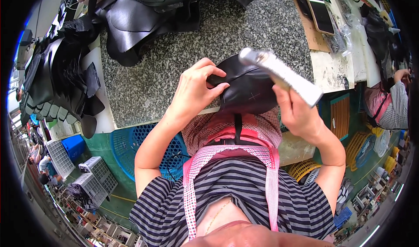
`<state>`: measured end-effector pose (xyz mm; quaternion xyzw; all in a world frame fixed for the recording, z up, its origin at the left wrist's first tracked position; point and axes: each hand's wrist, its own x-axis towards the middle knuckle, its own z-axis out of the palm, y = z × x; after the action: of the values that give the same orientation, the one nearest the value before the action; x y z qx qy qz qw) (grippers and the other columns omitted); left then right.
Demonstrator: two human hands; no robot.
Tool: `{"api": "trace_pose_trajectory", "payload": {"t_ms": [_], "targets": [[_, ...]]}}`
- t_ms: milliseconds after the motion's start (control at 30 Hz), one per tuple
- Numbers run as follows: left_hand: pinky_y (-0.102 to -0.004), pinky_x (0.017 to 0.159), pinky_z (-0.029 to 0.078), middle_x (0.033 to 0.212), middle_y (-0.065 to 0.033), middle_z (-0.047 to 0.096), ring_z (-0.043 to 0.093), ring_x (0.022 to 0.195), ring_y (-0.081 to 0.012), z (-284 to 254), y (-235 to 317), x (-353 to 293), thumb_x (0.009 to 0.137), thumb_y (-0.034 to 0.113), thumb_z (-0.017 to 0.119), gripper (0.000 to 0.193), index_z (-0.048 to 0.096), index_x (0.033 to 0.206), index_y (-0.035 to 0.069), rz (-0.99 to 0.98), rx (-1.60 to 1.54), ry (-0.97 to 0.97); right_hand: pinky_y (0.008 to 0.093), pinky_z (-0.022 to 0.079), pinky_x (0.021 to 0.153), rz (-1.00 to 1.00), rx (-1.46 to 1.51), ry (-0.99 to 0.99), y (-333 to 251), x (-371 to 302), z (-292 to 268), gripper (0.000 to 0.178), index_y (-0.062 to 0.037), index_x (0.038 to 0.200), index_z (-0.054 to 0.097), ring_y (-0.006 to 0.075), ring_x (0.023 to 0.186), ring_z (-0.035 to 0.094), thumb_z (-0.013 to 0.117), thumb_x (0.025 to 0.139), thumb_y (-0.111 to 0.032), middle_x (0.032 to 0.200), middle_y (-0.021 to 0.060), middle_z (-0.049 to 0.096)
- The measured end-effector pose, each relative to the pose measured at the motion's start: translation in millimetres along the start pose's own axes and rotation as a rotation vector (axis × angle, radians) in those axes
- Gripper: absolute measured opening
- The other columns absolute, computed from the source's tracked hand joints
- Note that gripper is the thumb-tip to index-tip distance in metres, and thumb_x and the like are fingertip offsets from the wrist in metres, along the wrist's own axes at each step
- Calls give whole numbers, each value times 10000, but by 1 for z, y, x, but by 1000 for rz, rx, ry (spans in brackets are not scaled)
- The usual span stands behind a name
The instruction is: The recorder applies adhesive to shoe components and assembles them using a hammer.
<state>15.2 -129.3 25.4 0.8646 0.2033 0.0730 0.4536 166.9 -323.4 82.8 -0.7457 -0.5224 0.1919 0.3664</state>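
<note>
My left hand (197, 90) pinches the left edge of a black leather piece (246, 90), thumb and forefinger closed on it. The piece lies at the front edge of a speckled granite slab (144, 87) and hangs partly over it. A seam or fold runs across it, and a small pale cross mark shows on its lower part. In my right hand (299, 111) is a hammer (283, 74), its fingers wrapped round the handle. The metal head is raised above the right part of the leather and slightly blurred.
Stacked black leather pieces (135, 18) cover the slab's far side, and more cut pieces (54, 77) hang at the left. A phone (318, 11) lies at the right. Below stand a blue basket (124, 149) and grey crates (98, 175). Another person (386, 103) sits at the right.
</note>
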Motion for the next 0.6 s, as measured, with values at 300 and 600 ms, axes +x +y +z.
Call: {"api": "trace_pose_trajectory", "payload": {"t_ms": [300, 600], "targets": [[-256, 649, 599, 955, -83, 622, 670, 813, -172, -3, 1, 4, 756, 58, 786, 229, 711, 964, -1, 3, 5, -46, 508, 484, 616, 61, -32, -116, 15, -2, 13, 176, 35, 1006, 459, 446, 683, 615, 534, 919, -98, 692, 239, 596], [-358, 598, 529, 911, -113, 568, 634, 604, -233, 45, 18, -16, 777, 92, 754, 257, 661, 1004, 14, -1, -14, 209, 460, 484, 571, -51, -38, 61, 20, -10, 3, 131, 38, 1018, 554, 411, 674, 625, 536, 898, -12, 828, 215, 592]]}}
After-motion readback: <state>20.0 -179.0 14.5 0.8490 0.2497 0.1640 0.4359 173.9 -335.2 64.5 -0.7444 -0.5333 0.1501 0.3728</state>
